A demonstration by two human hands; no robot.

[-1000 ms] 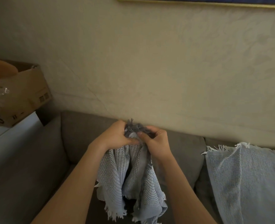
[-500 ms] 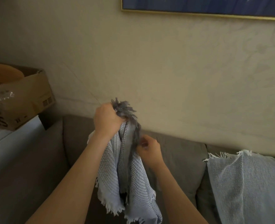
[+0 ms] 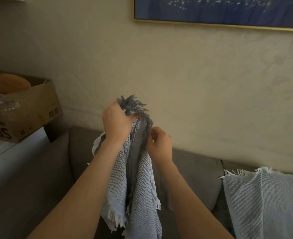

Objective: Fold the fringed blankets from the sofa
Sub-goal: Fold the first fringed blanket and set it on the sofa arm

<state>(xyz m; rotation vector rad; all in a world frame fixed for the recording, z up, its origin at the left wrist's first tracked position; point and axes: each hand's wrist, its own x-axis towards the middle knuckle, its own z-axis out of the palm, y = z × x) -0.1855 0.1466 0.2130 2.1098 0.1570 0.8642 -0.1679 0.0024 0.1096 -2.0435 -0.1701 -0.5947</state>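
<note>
Left hand (image 3: pixel 117 121) is up high, fist clenched tight round the bunched top of the blanket (image 3: pixel 142 178), and the grey fringe (image 3: pixel 133 103) bursts out above the knuckles like a tuft. The cloth hangs straight down from that fist, draped against the inside of the left forearm, its pale tasselled bottom edge dangling between the two arms, in front of the sofa (image 3: pixel 194 168). Right hand (image 3: pixel 160 144) sits lower and just to the right, fingers curled in, fingertips pinching the grey fringed edge that runs down the blanket's right side, a little below the left fist. So both hands are on the same blanket, one above the other, close together, the cloth gathered in long vertical folds. Over to the right, a second blanket (image 3: pixel 266 200) lies spread over the sofa seat and back, white fringe along its top, well apart from both hands. A box (image 3: pixel 30 109) sits off to the left, and a framed picture (image 3: pixel 219 12) hangs on the wall above.
</note>
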